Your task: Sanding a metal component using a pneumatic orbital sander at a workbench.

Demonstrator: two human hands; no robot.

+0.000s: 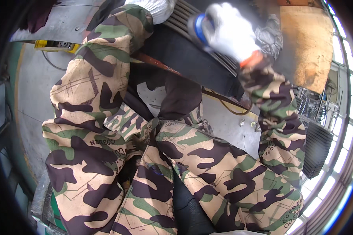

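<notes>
Nearest to us were our own camouflage trousers (208, 172), which filled the lower half of the view, with the knees bent. Both our arms went up from there in camouflage sleeves (94, 90).

Our right hand (227, 31) wore a white work glove with an orange cuff. It was closed around a round tool with a blue and grey body (197, 28), which looked like a small grinder, but the picture was blurred there and we could not tell its kind for sure. The fingers wrapped over the top of the tool, so only its left part was visible. The tool was in the upper middle of the view, directly over a dark ribbed metal part (208, 55) that ran slantwise below the hand. We could not tell if the tool touched the ribs.

Our left hand (155, 8) was at the top edge, past the end of the left sleeve. It seemed to wear a pale glove too, and it lay near the upper end of the ribbed part. We could not tell how far it was open, or whether it held something.

Farther away, a rusty brown plate (306, 47) stood on the right, and a grey floor (31, 90) with a yellow object (55, 46) lay on the left. A thin hose (231, 107) curved on the floor below the ribbed part.
</notes>
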